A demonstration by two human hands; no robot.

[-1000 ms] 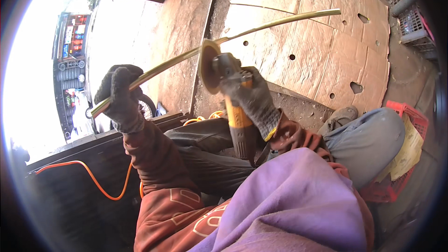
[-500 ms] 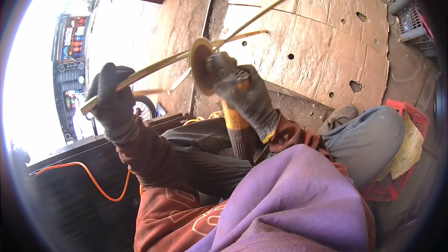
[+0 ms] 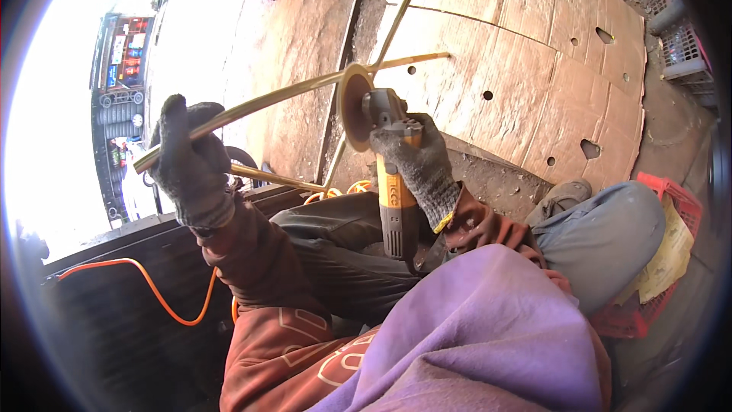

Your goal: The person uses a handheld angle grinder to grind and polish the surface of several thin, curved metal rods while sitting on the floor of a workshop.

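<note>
My left hand (image 3: 187,160), in a dark knit glove, grips one end of a thin brass-coloured metal frame (image 3: 290,94) made of joined rods. One rod runs from that hand up to the right; others branch toward the top and lower middle. My right hand (image 3: 421,164), in a grey glove, holds an orange and grey angle grinder (image 3: 393,183) upright. Its round disc (image 3: 353,107) touches the long rod near a joint.
Brown cardboard sheets with holes (image 3: 534,53) cover the ground ahead. An orange cable (image 3: 160,290) lies over a dark surface at lower left. A red crate (image 3: 671,206) with paper sits at right, a grey crate (image 3: 686,38) at upper right. My bent legs fill the middle.
The metal frame has turned in my left hand, bringing more rods into view. The grinder disc has slid leftward along the rod and then back toward the joint.
</note>
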